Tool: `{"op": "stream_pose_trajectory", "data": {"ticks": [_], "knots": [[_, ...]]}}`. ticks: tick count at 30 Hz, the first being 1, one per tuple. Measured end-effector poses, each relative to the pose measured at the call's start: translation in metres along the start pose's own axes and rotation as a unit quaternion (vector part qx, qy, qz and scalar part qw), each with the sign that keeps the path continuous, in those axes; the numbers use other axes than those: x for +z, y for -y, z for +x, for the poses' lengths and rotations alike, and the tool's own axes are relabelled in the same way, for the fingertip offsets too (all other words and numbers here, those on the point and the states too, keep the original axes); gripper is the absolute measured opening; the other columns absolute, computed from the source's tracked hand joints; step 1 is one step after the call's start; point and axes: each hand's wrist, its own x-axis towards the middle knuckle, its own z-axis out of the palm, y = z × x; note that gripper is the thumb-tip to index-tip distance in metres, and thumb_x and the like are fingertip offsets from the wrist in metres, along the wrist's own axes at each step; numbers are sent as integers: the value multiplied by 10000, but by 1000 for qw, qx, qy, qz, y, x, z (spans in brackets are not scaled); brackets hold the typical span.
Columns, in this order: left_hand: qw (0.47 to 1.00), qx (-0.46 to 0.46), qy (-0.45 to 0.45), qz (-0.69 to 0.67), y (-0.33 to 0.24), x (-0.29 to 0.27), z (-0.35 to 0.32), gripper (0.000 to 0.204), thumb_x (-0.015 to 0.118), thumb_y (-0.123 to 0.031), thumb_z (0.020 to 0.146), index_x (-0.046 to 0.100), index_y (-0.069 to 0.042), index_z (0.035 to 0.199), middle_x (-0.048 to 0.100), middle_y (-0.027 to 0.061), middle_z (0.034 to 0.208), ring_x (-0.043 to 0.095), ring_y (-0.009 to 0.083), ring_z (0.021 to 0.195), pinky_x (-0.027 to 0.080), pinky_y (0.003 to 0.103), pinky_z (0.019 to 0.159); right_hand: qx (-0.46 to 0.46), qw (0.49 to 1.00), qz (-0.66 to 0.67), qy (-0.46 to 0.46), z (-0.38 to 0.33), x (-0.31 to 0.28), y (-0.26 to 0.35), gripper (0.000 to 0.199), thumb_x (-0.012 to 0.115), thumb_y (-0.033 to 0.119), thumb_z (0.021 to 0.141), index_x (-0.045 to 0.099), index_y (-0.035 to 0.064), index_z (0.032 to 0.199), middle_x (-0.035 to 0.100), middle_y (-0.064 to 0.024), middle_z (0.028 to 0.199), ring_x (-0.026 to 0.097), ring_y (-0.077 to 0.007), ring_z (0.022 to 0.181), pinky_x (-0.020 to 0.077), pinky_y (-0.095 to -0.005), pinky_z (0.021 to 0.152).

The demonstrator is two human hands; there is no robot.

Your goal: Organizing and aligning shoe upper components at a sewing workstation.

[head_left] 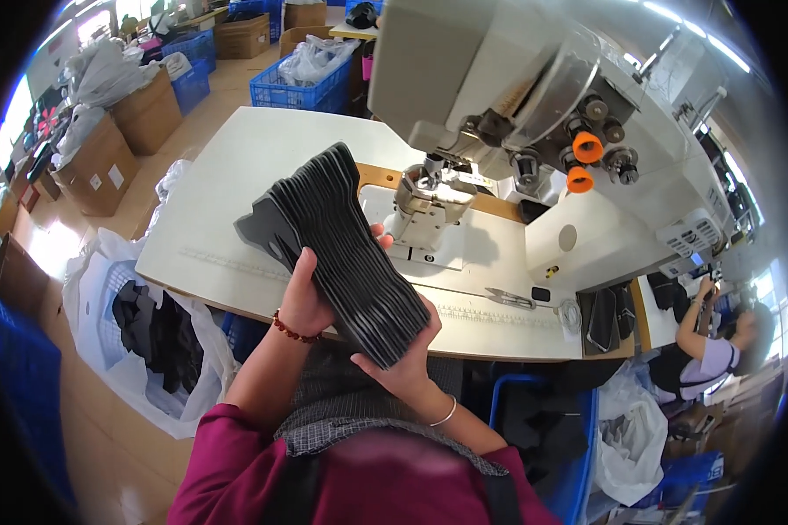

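Note:
Between my two hands I hold a thick stack of black cut pieces (350, 254), long and shaped at the far end, their edges fanned in steps. My left hand (308, 296) grips the stack's left side, thumb on top; its fingertips show past the right edge. Around the near right end closes my right hand (403, 357), with the thumb below the corner. The stack is tilted above the front of a white sewing table (228, 188). Just beyond it stands the sewing machine (433, 206), its needle area apart from the pieces.
Thread snips (510, 298) lie on the table right of my hands. More black pieces (606, 319) sit at its right end. A white bag-lined basket (96, 289) stands low left, a blue bin (594, 437) low right. Another person (705, 350) works at far right.

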Motion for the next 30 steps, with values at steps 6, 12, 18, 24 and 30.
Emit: {"op": "stream_pose_trajectory", "data": {"ticks": [6,12,18,24,30], "knots": [[999,-20,22,-15,11,-7,20,958,581,-659,910,262,-22,1548,394,195,1539,435,325,1400,456,496,1103,-27,999,-18,-7,4,-9,-15,1252,952,389,644,121,7,1498,271,-230,1482,353,-367,1374,339,-483,1131],[998,-34,25,-39,25,-20,27,992,562,-697,894,245,-32,1559,389,187,1545,437,324,1397,440,529,1109,-42,997,-66,-8,14,-22,-13,1463,898,578,649,-98,-6,1547,142,-255,1573,256,-367,1465,241,-477,1201],[999,-25,31,-27,27,-13,33,1011,569,-709,883,243,-35,1562,384,182,1548,428,319,1404,428,528,1119,-182,962,-195,-61,40,-34,-5,1096,747,691,759,259,108,1549,288,-294,1521,323,-475,1397,318,-566,1119],[995,-15,89,-48,22,-14,47,1004,539,-707,903,227,-23,1569,373,173,1565,401,308,1431,407,490,1139,-238,954,-167,-70,37,-17,-23,568,725,557,843,601,233,1293,436,-198,1466,384,-455,1350,326,-622,1113],[997,-47,45,-36,34,-33,49,1008,489,-740,905,223,-31,1570,361,156,1576,402,354,1424,376,548,1157,-160,963,-208,-67,37,-20,-19,589,695,559,862,597,186,1306,432,-166,1485,340,-432,1394,126,-634,1174]]}}
